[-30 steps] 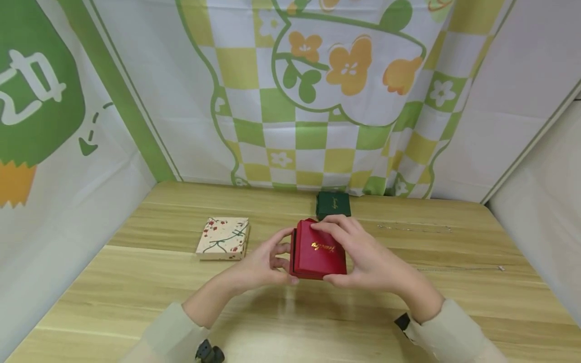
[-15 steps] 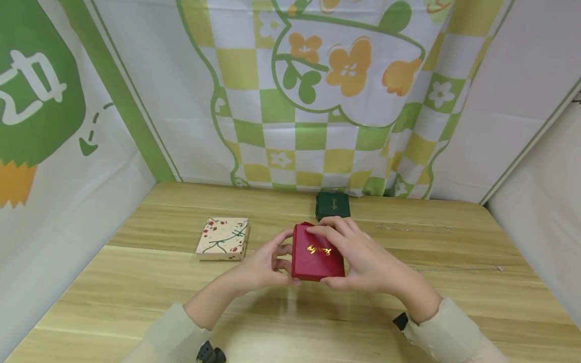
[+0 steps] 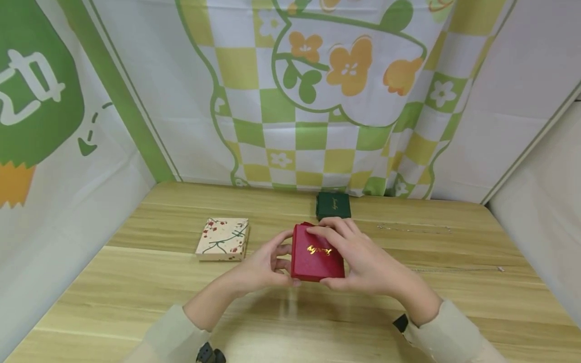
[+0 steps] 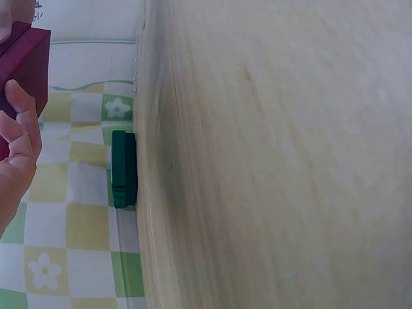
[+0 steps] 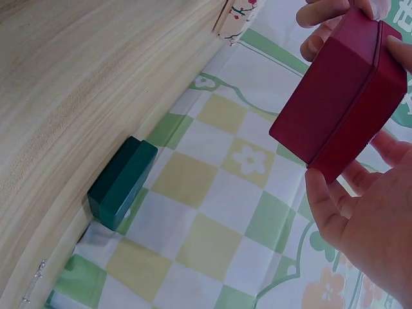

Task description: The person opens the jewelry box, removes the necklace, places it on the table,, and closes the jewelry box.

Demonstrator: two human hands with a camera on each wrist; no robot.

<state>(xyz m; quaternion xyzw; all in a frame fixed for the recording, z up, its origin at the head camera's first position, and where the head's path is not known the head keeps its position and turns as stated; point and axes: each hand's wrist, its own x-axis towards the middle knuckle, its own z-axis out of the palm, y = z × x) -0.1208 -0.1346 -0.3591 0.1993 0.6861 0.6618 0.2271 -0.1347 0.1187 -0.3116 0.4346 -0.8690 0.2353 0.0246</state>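
Note:
Between both hands is a small red jewelry box [image 3: 316, 264] with gold script on its lid, held above the table in the wrist views. My left hand [image 3: 263, 263] grips its left side, thumb at the near corner and fingers curled along the side. From the right, my right hand [image 3: 367, 254] holds the box, index fingertip on the top and thumb at the near edge. A thin seam runs between lid and base in the right wrist view, where the lid sits down on the base. The box's inside is hidden.
A dark green jewelry box [image 3: 334, 205] stands at the table's back edge. Left of the hands lies a cream floral box [image 3: 223, 238]. Two thin chains lie on the right: one farther back [image 3: 415, 230], another nearer [image 3: 463, 269]. A patterned curtain [image 3: 310, 133] hangs behind the table [image 3: 136, 282].
A dark gap along the red box's left side a second ago has gone, and the lid is now down on the base. Over the last half second the hands have stayed nearly still.

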